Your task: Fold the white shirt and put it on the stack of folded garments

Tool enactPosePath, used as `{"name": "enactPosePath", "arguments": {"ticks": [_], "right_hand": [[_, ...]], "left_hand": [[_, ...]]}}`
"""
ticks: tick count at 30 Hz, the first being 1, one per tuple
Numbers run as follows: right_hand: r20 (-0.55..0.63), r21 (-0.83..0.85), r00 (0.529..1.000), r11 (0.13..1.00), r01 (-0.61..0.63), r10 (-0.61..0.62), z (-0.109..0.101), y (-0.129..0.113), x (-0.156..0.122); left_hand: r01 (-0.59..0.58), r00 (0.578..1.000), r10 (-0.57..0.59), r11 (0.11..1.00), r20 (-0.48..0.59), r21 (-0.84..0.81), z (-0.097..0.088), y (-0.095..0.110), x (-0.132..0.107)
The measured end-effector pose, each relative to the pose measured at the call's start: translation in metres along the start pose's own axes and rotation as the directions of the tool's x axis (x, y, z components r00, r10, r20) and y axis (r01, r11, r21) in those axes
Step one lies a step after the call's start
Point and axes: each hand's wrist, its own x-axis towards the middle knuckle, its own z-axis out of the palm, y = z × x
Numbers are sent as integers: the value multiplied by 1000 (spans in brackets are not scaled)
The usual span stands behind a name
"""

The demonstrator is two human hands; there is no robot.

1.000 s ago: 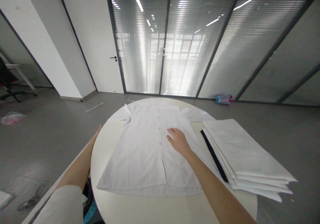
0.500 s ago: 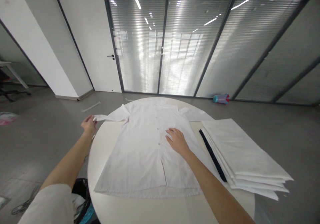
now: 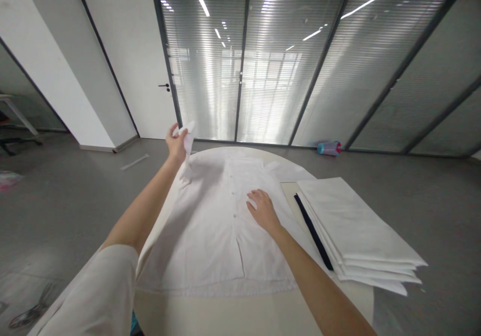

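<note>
A white button-up shirt (image 3: 210,236) lies spread front up on a round table (image 3: 225,313), its hem toward me. My left hand (image 3: 176,143) is closed on the cuff end of the shirt's left-side sleeve (image 3: 189,138), holding it raised above the table's far left edge. Resting on the shirt front, just right of the button line, is my right hand (image 3: 263,210), its fingers spread and holding nothing. The sleeve on the right side lies out flat, its end reaching the folded stack.
A stack of folded white cloth (image 3: 361,226) sits on the table's right side, with a dark strip (image 3: 313,233) along its left edge. On the floor are a blue and red striped object (image 3: 328,148) by the glass wall and a cable (image 3: 32,311) at lower left.
My left hand has lifted the sleeve end up and moved it right, inward over the table's edge. The right hand stays on the shirt front. My view has shifted slightly.
</note>
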Motion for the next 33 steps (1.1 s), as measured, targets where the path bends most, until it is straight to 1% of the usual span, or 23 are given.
{"name": "enactPosePath", "arguments": {"ticks": [1, 2, 3, 4, 5, 6, 7, 8, 9, 10, 12, 13, 14, 16, 18, 20, 21, 23, 26, 28, 29, 31, 33], "right_hand": [[-59, 58, 998, 998, -22, 25, -1, 1, 2], [-107, 125, 992, 991, -49, 63, -1, 1, 3], [-138, 196, 984, 977, -85, 113, -1, 3, 5], [-146, 263, 974, 956, -129, 172, -1, 4, 6], [-138, 317, 964, 932, -177, 229, -1, 7, 8], [-124, 350, 952, 910, -221, 279, -1, 9, 9], [-118, 359, 941, 897, -258, 317, -1, 12, 10], [-124, 345, 932, 896, -280, 340, -2, 14, 11], [-141, 315, 928, 905, -288, 344, -4, 16, 13], [-160, 273, 930, 920, -281, 331, -6, 16, 16], [-185, 177, 943, 953, -244, 276, -12, 12, 27], [-179, 132, 955, 967, -216, 238, -15, 7, 35], [-160, 90, 967, 979, -184, 196, -17, 0, 44], [-82, 15, 993, 996, -87, 87, -18, -18, 66], [46, -35, 997, 998, 59, -57, -12, -39, 90], [169, -80, 970, 978, 191, -175, -1, -60, 110], [215, -113, 955, 966, 233, -205, 6, -68, 118], [277, -209, 939, 942, 264, -201, 21, -82, 129], [323, -328, 938, 914, 238, -128, 35, -91, 134], [293, -343, 952, 921, 187, -84, 33, -89, 136], [253, -327, 966, 934, 145, -62, 29, -85, 139], [134, -254, 991, 967, 23, 12, 13, -79, 148], [-2, -143, 992, 982, -124, 125, -7, -80, 165]], "left_hand": [[-90, 993, 82, 991, 84, 96, 16, -1, -22], [-212, 961, 169, 959, 218, 189, 29, -4, -46], [-350, 891, 237, 902, 386, 253, 39, -7, -72], [-493, 772, 267, 825, 577, 277, 45, -11, -97], [-623, 599, 233, 737, 766, 262, 47, -16, -119], [-720, 420, 170, 660, 891, 214, 47, -21, -139], [-782, 274, 111, 603, 955, 155, 44, -25, -156], [-818, 177, 66, 564, 982, 110, 39, -28, -168], [-838, 136, 51, 539, 989, 87, 33, -30, -177], [-847, 134, 60, 524, 989, 83, 26, -31, -183], [-854, 180, 102, 510, 978, 104, 11, -30, -187], [-855, 193, 118, 508, 974, 107, 4, -28, -187], [-854, 190, 125, 510, 974, 101, -4, -27, -186], [-846, 166, 115, 527, 979, 81, -17, -26, -186], [-827, 158, 98, 557, 983, 78, -26, -27, -188], [-802, 193, 97, 589, 976, 100, -31, -30, -191], [-792, 214, 102, 600, 972, 111, -31, -31, -192], [-780, 239, 110, 613, 965, 124, -31, -33, -192], [-777, 262, 96, 611, 960, 151, -34, -34, -185], [-768, 299, 63, 608, 952, 201, -41, -37, -175], [-754, 335, 38, 610, 942, 243, -46, -39, -169], [-697, 423, -21, 631, 906, 340, -55, -45, -159], [-626, 494, -61, 667, 867, 404, -58, -49, -155]]}}
